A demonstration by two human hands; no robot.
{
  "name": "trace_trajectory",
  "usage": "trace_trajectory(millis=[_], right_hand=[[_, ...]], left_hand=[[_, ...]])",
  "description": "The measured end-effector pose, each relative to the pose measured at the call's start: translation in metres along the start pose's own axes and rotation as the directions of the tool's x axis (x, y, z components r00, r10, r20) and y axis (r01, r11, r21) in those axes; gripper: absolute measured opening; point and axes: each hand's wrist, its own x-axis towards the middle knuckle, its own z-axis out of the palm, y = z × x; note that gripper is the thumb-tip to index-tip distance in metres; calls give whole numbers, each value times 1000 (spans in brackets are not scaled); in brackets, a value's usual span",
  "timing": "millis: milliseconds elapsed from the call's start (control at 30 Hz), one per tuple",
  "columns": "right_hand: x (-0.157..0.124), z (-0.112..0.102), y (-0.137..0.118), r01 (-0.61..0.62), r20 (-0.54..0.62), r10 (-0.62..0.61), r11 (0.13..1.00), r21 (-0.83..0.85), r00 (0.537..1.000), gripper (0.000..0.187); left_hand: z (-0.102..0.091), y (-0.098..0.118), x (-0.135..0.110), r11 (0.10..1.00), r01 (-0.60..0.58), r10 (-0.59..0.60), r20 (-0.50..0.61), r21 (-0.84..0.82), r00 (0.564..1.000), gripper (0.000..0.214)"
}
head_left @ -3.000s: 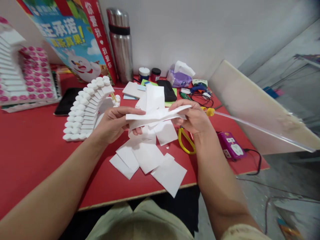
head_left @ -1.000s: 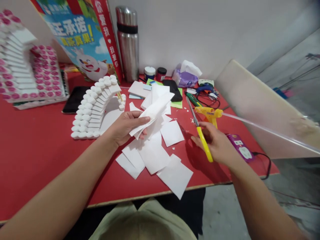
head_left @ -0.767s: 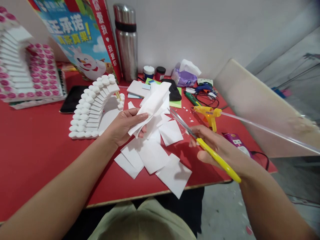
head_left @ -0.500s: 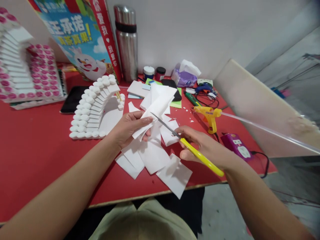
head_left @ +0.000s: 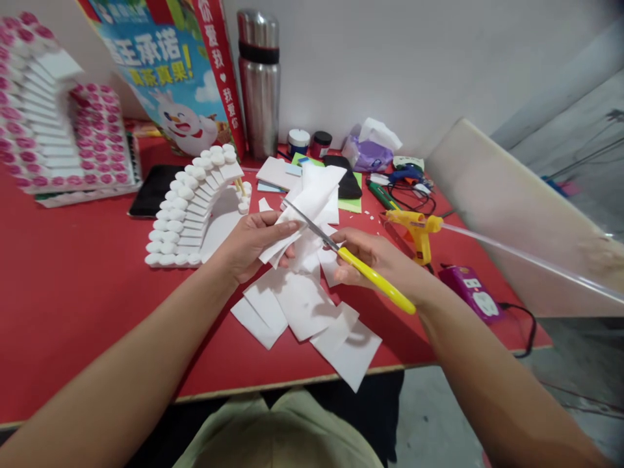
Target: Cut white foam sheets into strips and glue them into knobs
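Folded white paper (head_left: 314, 195), several layers thick, is pinched between the thumb and fingers of my left hand (head_left: 260, 244). My right hand (head_left: 373, 257) grips yellow-handled scissors (head_left: 375, 279), their blades pointing up and left across the paper near my left thumb. I cannot tell whether the blades bite into the sheet. Beneath both hands, loose white paper pieces (head_left: 305, 305) overlap on the red table (head_left: 205, 364). Left of my left hand stands a white arched stair model (head_left: 190, 208) edged with round white pieces.
A yellow glue gun (head_left: 416, 227) and a purple power strip (head_left: 470, 292) lie to the right. Behind are a steel thermos (head_left: 260, 97), paint jars (head_left: 298, 142), a tissue pack (head_left: 368, 153) and a printed bag (head_left: 160, 71). A pink-dotted model (head_left: 102, 143) and black phone (head_left: 153, 188) sit left.
The scissors have moved left, and their blades now reach farther across the paper. My left hand keeps its hold. The whole view has shifted slightly.
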Motion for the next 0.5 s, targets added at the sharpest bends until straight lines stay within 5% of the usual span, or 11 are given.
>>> trace_trajectory(millis=[500], right_hand=[[12, 4, 1, -41, -174, 22, 994, -101, 984, 53]], left_hand=[[-4, 0, 3, 1000, 17, -17, -38, 16, 999, 23]])
